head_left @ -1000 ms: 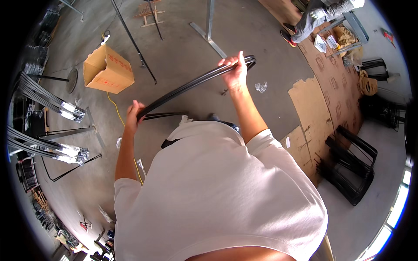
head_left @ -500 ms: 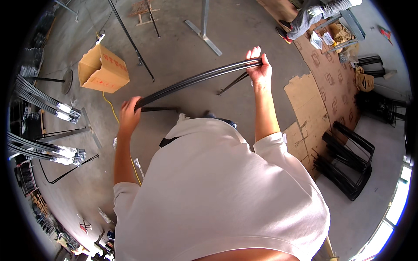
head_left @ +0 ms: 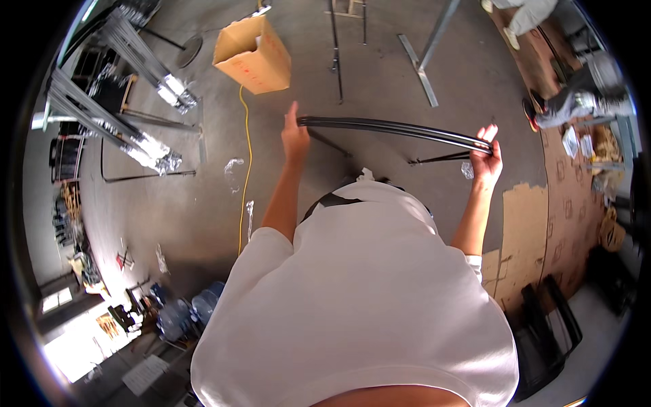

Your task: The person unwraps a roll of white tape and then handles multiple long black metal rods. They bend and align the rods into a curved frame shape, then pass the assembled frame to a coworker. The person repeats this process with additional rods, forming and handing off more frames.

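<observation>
Visible quantities: bundle of black tubes (head_left: 339,123), one; open cardboard box (head_left: 263,71), one; yellow cord (head_left: 249,146), one; large blue bottles (head_left: 175,319), at least two; other persons (head_left: 569,108), two.

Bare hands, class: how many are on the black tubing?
2: the left hand at the left end of the black tubing, the right hand at its right.

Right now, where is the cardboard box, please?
In the head view, the box is at upper left, beyond the left hand, by the yellow cord.
</observation>
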`<control>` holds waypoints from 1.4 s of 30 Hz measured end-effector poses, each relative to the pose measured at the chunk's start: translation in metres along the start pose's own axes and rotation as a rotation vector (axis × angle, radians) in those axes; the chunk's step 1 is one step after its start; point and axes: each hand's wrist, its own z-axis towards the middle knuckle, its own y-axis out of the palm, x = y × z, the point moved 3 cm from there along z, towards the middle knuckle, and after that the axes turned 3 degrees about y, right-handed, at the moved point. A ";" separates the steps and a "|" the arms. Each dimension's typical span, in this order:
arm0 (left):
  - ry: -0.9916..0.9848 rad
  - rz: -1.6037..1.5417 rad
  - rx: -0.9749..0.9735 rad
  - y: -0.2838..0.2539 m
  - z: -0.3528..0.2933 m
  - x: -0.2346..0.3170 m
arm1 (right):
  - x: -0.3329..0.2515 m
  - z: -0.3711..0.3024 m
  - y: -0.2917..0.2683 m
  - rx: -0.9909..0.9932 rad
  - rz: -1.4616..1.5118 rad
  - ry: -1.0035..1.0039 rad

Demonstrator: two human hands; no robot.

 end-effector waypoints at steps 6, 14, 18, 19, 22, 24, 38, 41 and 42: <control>-0.008 0.147 0.084 -0.010 -0.024 -0.004 | 0.021 0.014 0.017 0.024 -0.335 0.101; 0.043 -0.065 0.084 0.027 -0.015 -0.009 | -0.016 -0.012 0.019 0.000 -0.988 -0.264; 0.003 0.070 0.149 -0.004 -0.014 0.003 | 0.014 0.008 0.017 0.074 -0.614 -0.013; 0.030 0.082 0.146 -0.003 -0.010 0.002 | 0.012 0.005 0.012 0.071 -0.511 -0.016; 0.074 0.061 0.137 0.003 -0.011 0.013 | 0.013 -0.012 0.007 -0.017 -0.265 -0.022; 0.058 0.059 0.143 0.001 -0.002 0.019 | 0.023 -0.017 0.012 -0.069 -0.181 -0.003; 0.022 0.047 0.010 0.000 0.009 0.009 | 0.022 -0.022 0.009 -0.018 -0.204 -0.054; -0.001 0.090 -0.011 -0.001 0.007 0.025 | 0.019 -0.020 0.005 0.000 -0.201 -0.069; 0.008 0.084 -0.016 -0.001 0.008 0.025 | 0.019 -0.021 0.005 0.010 -0.205 -0.077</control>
